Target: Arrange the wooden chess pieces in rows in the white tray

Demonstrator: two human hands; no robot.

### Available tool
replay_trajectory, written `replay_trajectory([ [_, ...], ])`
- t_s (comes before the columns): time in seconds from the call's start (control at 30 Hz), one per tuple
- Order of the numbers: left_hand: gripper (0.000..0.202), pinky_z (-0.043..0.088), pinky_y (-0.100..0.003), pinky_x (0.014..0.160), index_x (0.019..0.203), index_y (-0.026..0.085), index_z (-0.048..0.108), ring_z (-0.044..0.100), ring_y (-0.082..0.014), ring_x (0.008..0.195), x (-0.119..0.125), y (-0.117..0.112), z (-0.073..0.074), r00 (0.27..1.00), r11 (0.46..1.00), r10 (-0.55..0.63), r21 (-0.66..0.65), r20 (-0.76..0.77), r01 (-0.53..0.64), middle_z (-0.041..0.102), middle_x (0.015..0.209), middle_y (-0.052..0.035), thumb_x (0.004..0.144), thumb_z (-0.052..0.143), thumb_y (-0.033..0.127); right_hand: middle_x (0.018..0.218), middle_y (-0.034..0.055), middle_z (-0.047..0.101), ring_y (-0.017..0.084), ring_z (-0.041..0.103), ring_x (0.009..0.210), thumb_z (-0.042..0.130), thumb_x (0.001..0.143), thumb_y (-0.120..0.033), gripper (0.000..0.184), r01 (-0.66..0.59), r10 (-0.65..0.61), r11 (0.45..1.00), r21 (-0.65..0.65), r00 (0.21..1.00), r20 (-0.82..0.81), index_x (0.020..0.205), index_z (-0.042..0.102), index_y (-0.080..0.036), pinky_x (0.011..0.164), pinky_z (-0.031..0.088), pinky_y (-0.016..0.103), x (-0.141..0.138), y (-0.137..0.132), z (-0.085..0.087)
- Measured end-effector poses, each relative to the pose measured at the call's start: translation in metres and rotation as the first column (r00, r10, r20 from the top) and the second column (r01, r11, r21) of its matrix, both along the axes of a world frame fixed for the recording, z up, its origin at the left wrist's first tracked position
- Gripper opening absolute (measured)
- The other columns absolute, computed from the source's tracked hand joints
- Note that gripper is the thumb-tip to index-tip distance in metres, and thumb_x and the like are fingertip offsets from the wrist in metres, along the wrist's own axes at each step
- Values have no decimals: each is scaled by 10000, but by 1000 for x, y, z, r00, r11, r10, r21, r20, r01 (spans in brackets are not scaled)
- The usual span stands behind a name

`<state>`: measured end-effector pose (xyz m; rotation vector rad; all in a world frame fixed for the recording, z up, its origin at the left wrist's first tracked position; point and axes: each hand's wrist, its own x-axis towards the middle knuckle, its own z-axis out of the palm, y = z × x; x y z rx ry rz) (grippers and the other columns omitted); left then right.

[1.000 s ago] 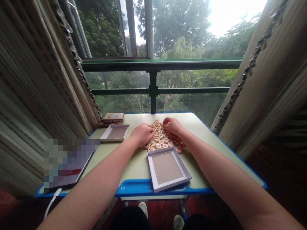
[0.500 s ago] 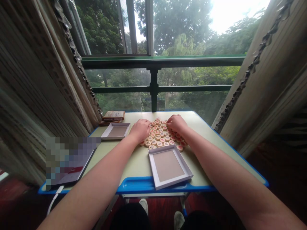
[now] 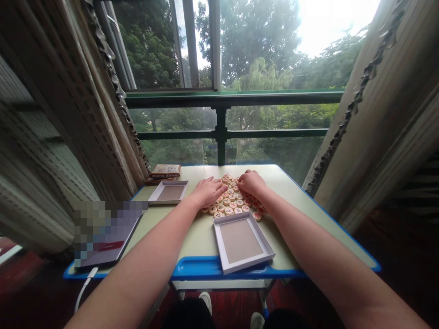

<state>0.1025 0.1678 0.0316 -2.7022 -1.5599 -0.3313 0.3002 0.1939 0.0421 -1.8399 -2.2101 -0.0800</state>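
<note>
Many round wooden Chinese chess pieces [image 3: 232,198], marked with red or dark characters, lie close together in a patch on the table. My left hand [image 3: 208,191] lies over the left side of the patch, its fingers stretched out across the pieces, palm down. On the right side, my right hand [image 3: 253,183] touches the pieces with its fingers bent downward; anything between its fingertips is hidden. Just in front of the patch is a shallow white box tray [image 3: 242,240] with a grey-brown inside, its front end over the table's blue edge.
A second shallow white box tray [image 3: 168,192] sits at the left, before a stack of boxes or books [image 3: 165,171]. A dark flat device [image 3: 113,246], partly pixelated, with a white cable [image 3: 84,285], lies at the table's left edge. A green railing [image 3: 236,98] stands behind the table.
My left hand has shifted right over the pieces and its fingers have stretched out. My right hand stays at the right side of the patch. The camera view has tilted slightly upward.
</note>
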Motion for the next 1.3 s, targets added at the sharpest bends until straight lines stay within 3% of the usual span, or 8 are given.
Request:
replay_trajectory([
  [0.13,591,304,-374,1028,1114,234,596,442,-214,1220,-4,1,-2,997,993,73,96,-3,-72,589,1234,-57,909,132,538,1044,123,610,226,492,1000,406,868,-302,352,-38,37,999,18,999,38,911,729,-169,870,370,289,2,4,-3],
  [0.27,590,365,-369,957,1018,210,627,518,-226,1121,-8,0,0,988,984,156,88,0,-156,637,1122,-80,915,132,513,1040,140,614,220,506,986,349,901,-297,400,-36,35,999,6,997,69,931,714,-136,884,359,298,2,6,-4],
  [0.43,636,421,-328,862,1047,202,624,570,-219,1048,-11,-1,1,977,977,211,26,21,-212,641,1104,-95,911,87,514,1036,148,606,238,515,983,339,906,-307,409,-18,17,1000,9,997,74,954,710,-142,844,375,305,2,6,-4],
  [0.6,615,410,-318,895,1064,199,615,552,-212,1088,-13,2,-2,971,971,236,33,40,-238,629,1140,-93,913,111,517,1037,144,598,237,506,1009,348,915,-323,402,-12,10,1000,26,997,81,975,706,-150,845,369,296,2,5,-5],
  [0.8,557,339,-386,1012,1157,197,587,439,-244,1233,-7,1,-2,987,987,145,65,74,-150,538,1296,-100,926,159,468,1018,136,608,239,516,982,372,914,-331,382,-12,8,999,45,997,82,945,711,-158,826,381,300,3,3,-4],
  [0.97,558,259,-470,1065,1275,269,503,280,-267,1345,1,-3,-3,997,1000,15,17,73,-17,439,1401,-22,925,127,485,1020,125,611,226,511,967,397,904,-324,358,-10,6,997,82,998,57,929,716,-163,818,376,287,5,4,-4],
  [1.17,534,213,-488,1082,1230,281,543,285,-266,1343,3,-3,-5,999,999,-17,-36,43,19,493,1358,4,926,149,476,1225,43,571,234,441,1040,398,904,-352,371,-276,271,951,142,961,54,1217,580,-271,906,320,332,-10,-3,-7],
  [1.3,514,255,-466,1066,1210,266,551,335,-272,1312,0,1,-8,999,1000,-18,-4,39,18,520,1331,1,928,168,462,1276,4,551,255,423,1064,356,910,-412,378,-324,318,944,62,944,87,1214,568,-336,902,296,385,-21,-9,-10],
])
